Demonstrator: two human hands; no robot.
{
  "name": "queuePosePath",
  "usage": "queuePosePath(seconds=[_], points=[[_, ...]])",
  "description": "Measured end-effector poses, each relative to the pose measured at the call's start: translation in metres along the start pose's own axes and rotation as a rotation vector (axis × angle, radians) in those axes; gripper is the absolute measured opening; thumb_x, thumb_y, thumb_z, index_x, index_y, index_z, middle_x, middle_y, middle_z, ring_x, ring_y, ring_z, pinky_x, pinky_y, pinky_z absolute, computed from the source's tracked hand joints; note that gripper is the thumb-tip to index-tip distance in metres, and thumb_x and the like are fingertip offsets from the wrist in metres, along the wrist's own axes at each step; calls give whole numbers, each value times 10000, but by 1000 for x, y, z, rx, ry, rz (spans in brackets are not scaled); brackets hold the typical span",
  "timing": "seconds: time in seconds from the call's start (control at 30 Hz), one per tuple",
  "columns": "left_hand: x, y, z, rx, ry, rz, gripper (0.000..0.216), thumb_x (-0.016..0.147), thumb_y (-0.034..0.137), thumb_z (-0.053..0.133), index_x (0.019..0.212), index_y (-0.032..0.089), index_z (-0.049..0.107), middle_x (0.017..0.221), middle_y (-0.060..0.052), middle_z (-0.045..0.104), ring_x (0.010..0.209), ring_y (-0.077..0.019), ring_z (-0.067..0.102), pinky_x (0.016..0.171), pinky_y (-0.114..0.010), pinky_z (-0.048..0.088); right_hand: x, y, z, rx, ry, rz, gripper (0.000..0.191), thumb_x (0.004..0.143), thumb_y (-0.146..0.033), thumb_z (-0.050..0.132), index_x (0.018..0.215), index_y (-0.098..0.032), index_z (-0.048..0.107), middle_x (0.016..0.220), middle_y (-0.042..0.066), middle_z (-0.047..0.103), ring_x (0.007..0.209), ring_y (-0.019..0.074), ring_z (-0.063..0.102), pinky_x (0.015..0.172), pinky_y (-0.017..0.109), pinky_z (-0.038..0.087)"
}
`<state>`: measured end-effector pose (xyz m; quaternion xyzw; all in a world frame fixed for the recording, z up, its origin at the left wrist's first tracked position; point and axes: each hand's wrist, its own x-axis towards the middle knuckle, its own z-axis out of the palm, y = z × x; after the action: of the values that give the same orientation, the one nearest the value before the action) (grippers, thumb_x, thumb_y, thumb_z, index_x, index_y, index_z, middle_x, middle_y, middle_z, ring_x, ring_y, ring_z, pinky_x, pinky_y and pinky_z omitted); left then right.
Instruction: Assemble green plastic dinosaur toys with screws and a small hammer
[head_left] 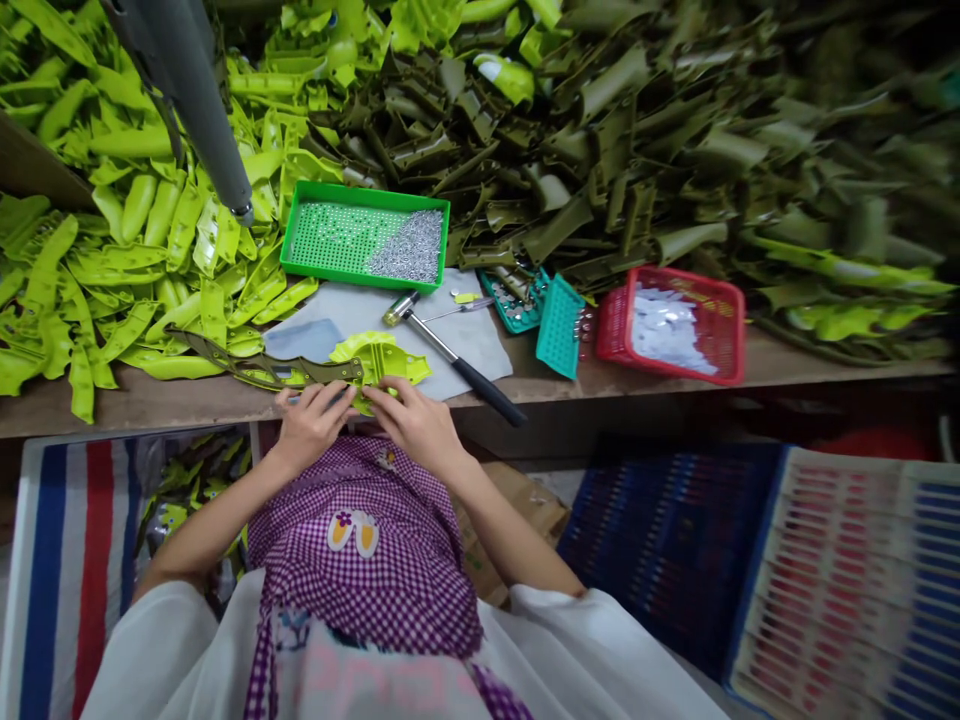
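At the near edge of the tabletop (pixel 169 400), the left hand (pixel 313 420) curls its fingers on the olive part (pixel 341 370) while the right hand (pixel 416 420), nearly closed, pinches the lime part (pixel 386 358) touching it, left of the hammer (pixel 480 384)

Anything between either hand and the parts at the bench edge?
Nothing visible. The left hand is at the olive strip, and the right hand is at the lime-green piece. The hammer lies off to the right, not between. Fingers hide the exact contact.
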<state>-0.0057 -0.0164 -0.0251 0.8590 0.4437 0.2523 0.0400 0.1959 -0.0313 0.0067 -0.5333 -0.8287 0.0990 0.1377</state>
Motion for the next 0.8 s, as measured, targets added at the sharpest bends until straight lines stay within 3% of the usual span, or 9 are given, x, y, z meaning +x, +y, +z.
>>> queuePosePath(seconds=[0.13,0.37,0.53,0.8], points=[[1,-4,-9,65,-78,88,316,917,331,542,1226,312,608,1218,-39,664,975,-226,606,838,-430,272,-1,1,2,13,-3,-11,329,963,-275,398,1229,-215,582,1125,90,644,909,153,630,606,230,465],[26,2,-12,-20,-11,-173,187,886,394,569,874,302,732,1234,-30,631,1091,-259,511,879,-484,284,0,1,1,4,-6,5,321,960,-282,412,1220,-210,586,1128,86,643,916,151,631,607,226,461],[31,7,-13,-68,-37,-303,163,837,422,625,823,305,737,1326,-29,568,1178,-311,446,894,-536,264,2,1,0,-7,-19,-6,328,964,-296,404,1221,-211,590,1136,93,646,927,157,635,618,232,470],[31,10,-12,-146,-11,-368,117,816,387,664,790,298,734,1322,-22,570,1206,-304,455,938,-530,265,3,3,-2,-44,17,-47,336,969,-309,397,1212,-196,600,1111,82,669,909,156,637,625,238,460]])
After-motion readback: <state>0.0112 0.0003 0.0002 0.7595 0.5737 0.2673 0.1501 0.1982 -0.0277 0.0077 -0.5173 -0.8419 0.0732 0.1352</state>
